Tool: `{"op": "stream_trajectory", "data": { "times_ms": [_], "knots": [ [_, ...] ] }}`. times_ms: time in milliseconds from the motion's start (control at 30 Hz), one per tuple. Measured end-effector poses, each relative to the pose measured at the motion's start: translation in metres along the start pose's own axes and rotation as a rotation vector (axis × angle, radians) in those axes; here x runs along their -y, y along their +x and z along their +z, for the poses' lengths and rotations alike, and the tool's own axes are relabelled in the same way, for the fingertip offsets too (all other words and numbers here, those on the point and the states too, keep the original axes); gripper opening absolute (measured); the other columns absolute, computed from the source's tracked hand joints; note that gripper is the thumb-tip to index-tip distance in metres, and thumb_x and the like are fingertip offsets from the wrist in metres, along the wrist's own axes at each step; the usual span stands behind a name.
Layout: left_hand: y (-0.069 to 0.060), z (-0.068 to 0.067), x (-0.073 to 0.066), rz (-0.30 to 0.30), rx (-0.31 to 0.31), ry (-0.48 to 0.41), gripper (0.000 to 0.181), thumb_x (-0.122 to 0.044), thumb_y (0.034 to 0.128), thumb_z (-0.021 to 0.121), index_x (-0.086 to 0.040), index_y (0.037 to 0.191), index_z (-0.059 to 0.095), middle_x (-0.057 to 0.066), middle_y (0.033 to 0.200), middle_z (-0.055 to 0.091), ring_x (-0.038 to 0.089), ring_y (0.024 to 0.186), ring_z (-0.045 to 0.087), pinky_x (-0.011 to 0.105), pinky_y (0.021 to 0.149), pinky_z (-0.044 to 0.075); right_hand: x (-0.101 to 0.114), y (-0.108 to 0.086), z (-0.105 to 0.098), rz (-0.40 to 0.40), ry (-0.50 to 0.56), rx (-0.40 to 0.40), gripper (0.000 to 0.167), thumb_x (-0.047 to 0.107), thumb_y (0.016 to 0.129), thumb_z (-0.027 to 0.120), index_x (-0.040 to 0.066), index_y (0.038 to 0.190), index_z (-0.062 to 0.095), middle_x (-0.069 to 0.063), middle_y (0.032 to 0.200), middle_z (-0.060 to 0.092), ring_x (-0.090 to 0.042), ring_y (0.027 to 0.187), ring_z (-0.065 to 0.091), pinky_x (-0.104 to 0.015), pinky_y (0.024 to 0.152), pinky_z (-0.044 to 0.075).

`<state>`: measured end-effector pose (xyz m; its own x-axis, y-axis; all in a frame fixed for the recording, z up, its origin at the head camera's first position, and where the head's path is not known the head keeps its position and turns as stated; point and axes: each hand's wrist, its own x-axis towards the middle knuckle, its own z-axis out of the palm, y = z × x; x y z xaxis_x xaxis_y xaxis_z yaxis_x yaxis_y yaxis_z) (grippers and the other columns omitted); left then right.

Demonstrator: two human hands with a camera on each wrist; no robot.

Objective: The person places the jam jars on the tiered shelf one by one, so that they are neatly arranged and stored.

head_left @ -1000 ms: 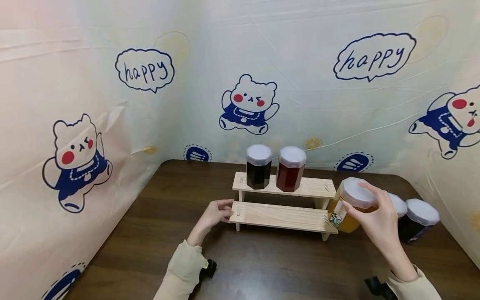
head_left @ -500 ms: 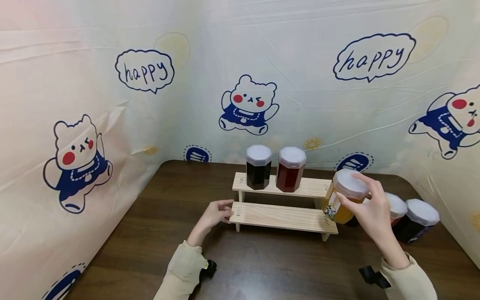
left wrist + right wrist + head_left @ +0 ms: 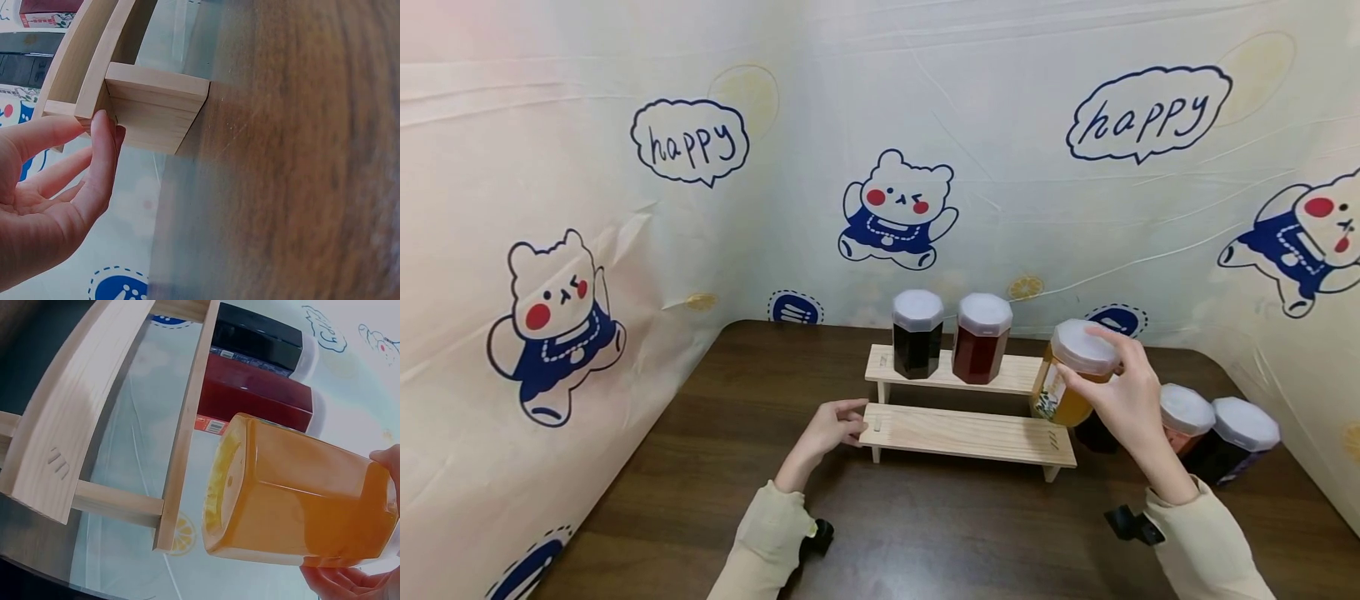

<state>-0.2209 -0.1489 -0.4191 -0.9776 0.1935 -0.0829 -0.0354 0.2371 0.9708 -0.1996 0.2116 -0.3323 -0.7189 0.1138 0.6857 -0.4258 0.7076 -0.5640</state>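
My right hand [image 3: 1131, 404] grips an orange jar [image 3: 1067, 398] near its white lid, tilted at the right end of the two-step wooden rack [image 3: 958, 429]. In the right wrist view the orange jar [image 3: 306, 494] hangs clear of the upper board, its base facing the rack. My left hand [image 3: 832, 429] pinches the left end of the lower step; the left wrist view shows thumb and finger of that hand [image 3: 62, 181] on the board's end. A black jar [image 3: 917, 346] and a dark red jar [image 3: 979, 350] stand on the upper step.
To the right of the rack, a jar with a reddish label [image 3: 1183, 417] and a dark jar [image 3: 1236, 442] stand on the brown table [image 3: 940, 533]. Another dark jar [image 3: 1097, 435] is partly hidden behind my right hand. A printed cloth [image 3: 1000, 208] rises behind the table.
My right hand has moved left and away from me with the orange jar, from beside the rack to the upper step's right end. The left hand has stayed put.
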Motion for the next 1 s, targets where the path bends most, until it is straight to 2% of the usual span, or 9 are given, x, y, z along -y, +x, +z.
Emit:
{"op": "stream_trajectory", "data": {
  "times_ms": [167,300,567,733,1000],
  "knots": [
    [0.0,0.0,0.001,0.007,0.001,-0.006,0.042,0.01,0.0791,0.053,0.015,0.12,0.045,0.02,0.081,0.06,0.017,0.062,0.058,0.035,0.059,0.055,-0.002,0.008,0.006,0.003,0.012,0.002,0.054,0.008,0.063,0.077,0.005,0.113,0.056,-0.021,0.109,0.05,-0.031,0.09,0.047,-0.038,0.066,0.042],
    [0.0,0.0,0.002,0.008,0.005,-0.008,0.042,0.009,0.079,0.054,0.015,0.12,0.046,0.019,0.081,0.06,0.016,0.061,0.057,0.034,0.059,0.055,-0.005,0.013,0.012,-0.006,0.032,0.006,0.054,0.008,0.063,0.077,0.003,0.112,0.055,-0.023,0.111,0.049,-0.035,0.095,0.046,-0.049,0.069,0.042],
    [0.018,0.0,0.027,0.006,-0.007,-0.022,0.043,0.008,0.0785,0.056,0.012,0.12,0.047,0.012,0.078,0.061,0.014,0.06,0.057,0.033,0.056,0.054,-0.009,0.02,0.025,-0.012,0.038,0.009,0.055,0.01,0.063,0.077,0.004,0.113,0.054,-0.021,0.105,0.05,-0.03,0.09,0.047,-0.037,0.064,0.041],
    [0.017,0.0,0.028,0.014,-0.014,-0.02,0.042,0.009,0.078,0.056,0.012,0.119,0.048,0.011,0.077,0.061,0.013,0.059,0.057,0.033,0.056,0.054,-0.009,0.024,0.031,-0.007,0.05,0.017,0.055,0.011,0.064,0.077,0.005,0.113,0.055,-0.021,0.102,0.049,-0.029,0.088,0.045,-0.037,0.063,0.04],
    [0.017,0.0,0.026,-0.003,-0.009,-0.019,0.043,0.008,0.0784,0.056,0.011,0.12,0.047,0.014,0.079,0.061,0.014,0.06,0.057,0.032,0.056,0.054,-0.009,0.028,0.039,-0.011,0.063,0.019,0.054,0.013,0.064,0.077,0.006,0.113,0.055,-0.021,0.107,0.051,-0.03,0.092,0.045,-0.041,0.065,0.041]
  ]
}}
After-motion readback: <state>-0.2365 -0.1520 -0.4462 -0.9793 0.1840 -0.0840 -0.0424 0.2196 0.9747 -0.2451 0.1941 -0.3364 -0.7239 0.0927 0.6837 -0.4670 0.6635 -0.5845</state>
